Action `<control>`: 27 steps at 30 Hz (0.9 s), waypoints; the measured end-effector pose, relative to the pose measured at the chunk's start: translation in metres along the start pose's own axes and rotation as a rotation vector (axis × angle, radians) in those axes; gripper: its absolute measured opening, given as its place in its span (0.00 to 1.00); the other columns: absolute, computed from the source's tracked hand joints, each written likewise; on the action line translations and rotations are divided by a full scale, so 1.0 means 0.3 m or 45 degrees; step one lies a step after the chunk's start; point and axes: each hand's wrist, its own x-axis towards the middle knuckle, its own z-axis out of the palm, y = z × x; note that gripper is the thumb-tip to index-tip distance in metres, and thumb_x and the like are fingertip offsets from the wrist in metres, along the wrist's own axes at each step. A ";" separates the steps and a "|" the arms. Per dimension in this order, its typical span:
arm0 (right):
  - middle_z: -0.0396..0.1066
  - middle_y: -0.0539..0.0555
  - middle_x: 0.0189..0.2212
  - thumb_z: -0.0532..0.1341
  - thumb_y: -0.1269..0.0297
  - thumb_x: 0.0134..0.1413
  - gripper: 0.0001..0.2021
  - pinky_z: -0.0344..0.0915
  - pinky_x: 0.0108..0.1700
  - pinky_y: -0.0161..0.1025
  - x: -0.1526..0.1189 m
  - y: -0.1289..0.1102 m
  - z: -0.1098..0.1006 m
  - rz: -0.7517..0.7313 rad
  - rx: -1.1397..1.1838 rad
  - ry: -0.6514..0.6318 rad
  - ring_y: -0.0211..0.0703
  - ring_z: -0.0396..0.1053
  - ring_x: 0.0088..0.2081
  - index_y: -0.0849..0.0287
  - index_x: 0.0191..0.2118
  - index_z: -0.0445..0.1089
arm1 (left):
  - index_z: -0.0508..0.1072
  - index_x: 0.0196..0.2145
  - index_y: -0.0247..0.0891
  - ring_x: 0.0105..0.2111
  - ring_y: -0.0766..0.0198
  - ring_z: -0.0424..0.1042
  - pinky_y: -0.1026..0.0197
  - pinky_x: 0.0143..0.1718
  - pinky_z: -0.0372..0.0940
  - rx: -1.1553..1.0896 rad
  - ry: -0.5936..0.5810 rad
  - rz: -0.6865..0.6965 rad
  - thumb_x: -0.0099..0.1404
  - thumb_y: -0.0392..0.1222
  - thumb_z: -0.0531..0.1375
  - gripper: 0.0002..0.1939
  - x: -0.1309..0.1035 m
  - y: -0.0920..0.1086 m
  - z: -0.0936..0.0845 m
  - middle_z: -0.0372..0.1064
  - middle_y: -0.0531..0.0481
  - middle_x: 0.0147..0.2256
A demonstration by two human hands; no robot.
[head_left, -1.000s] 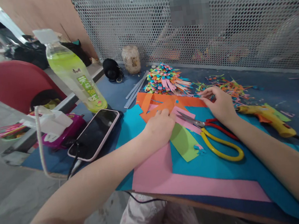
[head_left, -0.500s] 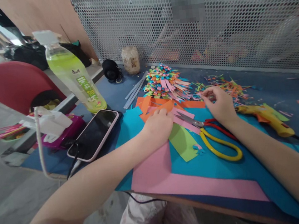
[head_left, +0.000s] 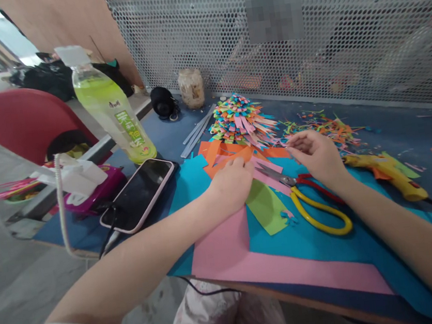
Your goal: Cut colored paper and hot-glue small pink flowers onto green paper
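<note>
My left hand (head_left: 234, 183) lies over orange paper (head_left: 215, 154), its fingers bent down onto the paper's edge; whether it grips anything is hidden. My right hand (head_left: 317, 156) hovers above the blue sheet with curled, slightly parted fingers and nothing visible in them. Between the hands, scissors with red and yellow handles (head_left: 319, 217) lie half open on a pink strip (head_left: 270, 174) and blue paper (head_left: 311, 247). A green piece (head_left: 266, 211) sits beside them. Behind my hands stands a cone of fringed, many-coloured paper (head_left: 240, 120).
At the right is a yellow glue gun (head_left: 391, 173), with paper scraps (head_left: 333, 130) behind it. A phone (head_left: 141, 194), green drink bottle (head_left: 117, 116) and purple tissue box (head_left: 95, 196) stand left. A jar (head_left: 191, 89) is near the mesh panel (head_left: 342, 38).
My right hand has drawn slightly left and down, with its fingers a little more apart. My left hand stays on the orange paper. The view has shifted slightly.
</note>
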 end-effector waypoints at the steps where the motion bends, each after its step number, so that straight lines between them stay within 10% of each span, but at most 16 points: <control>1: 0.73 0.52 0.29 0.63 0.56 0.51 0.09 0.70 0.29 0.42 -0.004 -0.020 0.001 0.057 0.137 -0.026 0.44 0.72 0.28 0.52 0.34 0.65 | 0.70 0.43 0.29 0.50 0.52 0.67 0.54 0.49 0.64 -0.052 0.001 0.033 0.61 0.25 0.50 0.15 0.000 0.000 0.000 0.68 0.36 0.46; 9: 0.72 0.47 0.24 0.73 0.55 0.36 0.18 0.67 0.24 0.37 -0.050 -0.131 0.000 0.453 0.639 -0.321 0.38 0.69 0.23 0.54 0.32 0.67 | 0.71 0.41 0.34 0.43 0.60 0.72 0.60 0.45 0.65 -0.754 0.124 0.125 0.66 0.27 0.44 0.17 0.004 -0.003 0.021 0.73 0.43 0.42; 16: 0.79 0.52 0.33 0.74 0.59 0.35 0.17 0.74 0.37 0.41 -0.117 -0.115 -0.025 0.497 0.737 -0.322 0.45 0.77 0.36 0.53 0.33 0.70 | 0.72 0.40 0.34 0.34 0.63 0.74 0.63 0.36 0.66 -1.180 0.210 0.047 0.65 0.30 0.54 0.08 0.025 0.003 0.042 0.75 0.48 0.34; 27: 0.78 0.51 0.30 0.74 0.54 0.36 0.17 0.76 0.32 0.40 -0.167 -0.103 -0.001 0.452 0.845 -0.283 0.43 0.77 0.30 0.53 0.30 0.69 | 0.73 0.37 0.32 0.29 0.68 0.75 0.67 0.30 0.67 -1.725 0.131 -0.042 0.60 0.32 0.62 0.06 0.031 0.004 0.050 0.77 0.48 0.31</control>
